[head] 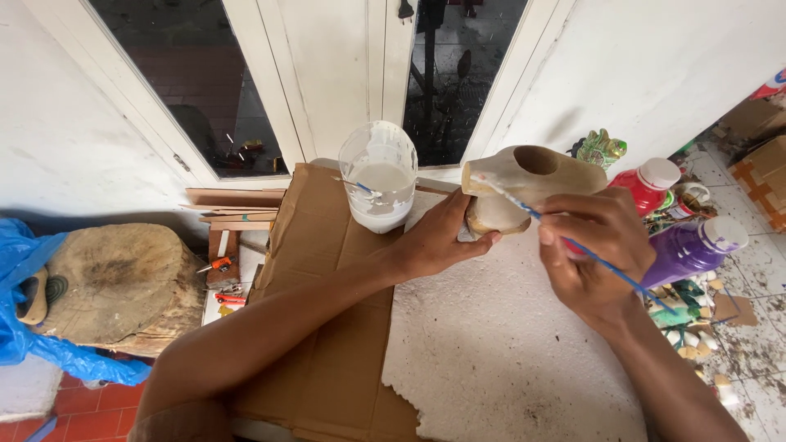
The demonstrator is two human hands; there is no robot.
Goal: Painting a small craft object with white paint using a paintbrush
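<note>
Priming in hand: left hand (442,237) grips hollow tan wooden carving (524,184); right hand (594,254) pinches thin blue-handled paintbrush (565,237), tip on carving. Reload next from cut clear plastic white-paint bottle (379,176), left of carving.

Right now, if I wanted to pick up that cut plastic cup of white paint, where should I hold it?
Grip the cup around its lower wall, from the side. Its top is cut open, a brush leans inside, and it stands upright with paint, so keep it level.
</note>
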